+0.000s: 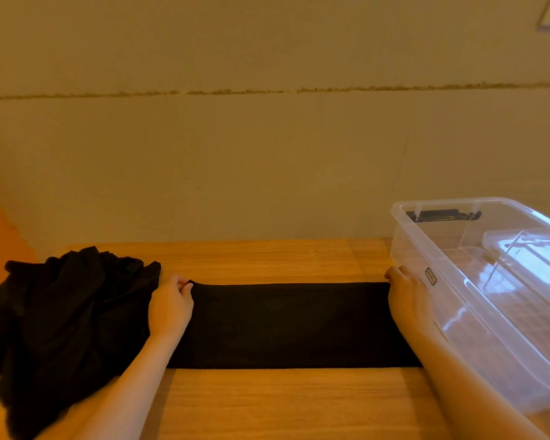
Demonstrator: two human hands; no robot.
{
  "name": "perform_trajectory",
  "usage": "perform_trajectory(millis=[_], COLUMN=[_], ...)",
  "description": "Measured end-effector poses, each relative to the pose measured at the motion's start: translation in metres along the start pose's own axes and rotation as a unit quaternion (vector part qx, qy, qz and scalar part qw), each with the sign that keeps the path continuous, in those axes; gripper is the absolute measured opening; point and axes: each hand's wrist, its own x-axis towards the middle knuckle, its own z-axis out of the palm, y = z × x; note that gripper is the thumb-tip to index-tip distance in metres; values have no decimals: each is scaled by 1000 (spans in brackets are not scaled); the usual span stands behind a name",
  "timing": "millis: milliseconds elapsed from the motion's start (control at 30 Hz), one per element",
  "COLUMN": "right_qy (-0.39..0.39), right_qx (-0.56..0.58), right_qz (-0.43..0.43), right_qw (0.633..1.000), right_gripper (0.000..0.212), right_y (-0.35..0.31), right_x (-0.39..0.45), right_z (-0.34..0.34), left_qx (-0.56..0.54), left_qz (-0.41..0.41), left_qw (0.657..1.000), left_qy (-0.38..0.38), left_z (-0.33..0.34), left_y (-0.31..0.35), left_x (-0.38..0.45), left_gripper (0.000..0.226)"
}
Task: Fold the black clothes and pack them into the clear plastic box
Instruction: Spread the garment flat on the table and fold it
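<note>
Lying flat across the light wooden table [267, 404], a long black cloth strip [286, 325] is folded into a band running left to right. The left hand [170, 308] pinches the far left corner of the strip, thumb and fingers curled onto the fabric. The right hand [405, 296] sits at the far right corner, fingers on the edge; whether it pinches or only presses cannot be told. A crumpled heap of black clothes [58, 319] sits at left, beside the left hand. The clear plastic box [426, 242] with a black handle [438, 215] stands at right, just beside the right hand. A beige wall [267, 138] is behind.
</note>
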Motion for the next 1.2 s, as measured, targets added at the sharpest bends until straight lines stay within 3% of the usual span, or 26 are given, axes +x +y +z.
perform_trajectory(millis=[67, 167, 233, 300, 367, 633, 733, 800, 833, 933, 1067, 1200], right_qy=[-32, -53, -96, -204, -264, -271, -261, -223, -217, -263, -253, -262], right_qx=[-9, -81, -21, 20, -18, -97, -64, -29, -22, -46, -49, -60], right_qz=[6, -147, -220, -213, -177, -56, -47, -70, -92, -125, -86, -91], right_qw=[999, 984, 970, 955, 948, 956, 962, 972, 972, 956, 962, 959], right_gripper=[20, 32, 44, 51, 55, 65, 63, 63, 72, 126, 108, 123], right_y=[1, -15, -33, -43, -36, 3, 2, 6, 9, 18, 15, 1], right_x=[-1, -11, -23, -32, -29, -28, -44, -47, -47, -46, -56, -94], right_z=[1, 1, -2, 2, 6, -14, -20, -26, -28, -20, -25, -31], left_qx=[39, 179, 212, 234, 279, 310, 373, 349, 323, 293, 295, 300], left_qz=[7, 61, 92, 83, 53, 127, 91, 40, 13, -41, -12, 33], left_qw=[999, 982, 971, 951, 923, 898, 905, 922, 930, 932, 931, 912], left_qy=[-8, 5, -64, -187, -258, -284, -182, -161, -174, -209, -214, -277], left_z=[-3, -6, -1, 14, 26, 33, 32, 33, 35, 41, 45, 46], left_y=[5, 21, 42, 56, 59, 55, 65, 75, 77, 70, 57, 54], left_x=[0, -14, -40, -68, -82, -30, -30, -47, -57, -75, -54, -15], left_gripper=[18, 40, 52, 68, 76, 68, 73, 79, 81, 84, 86, 87])
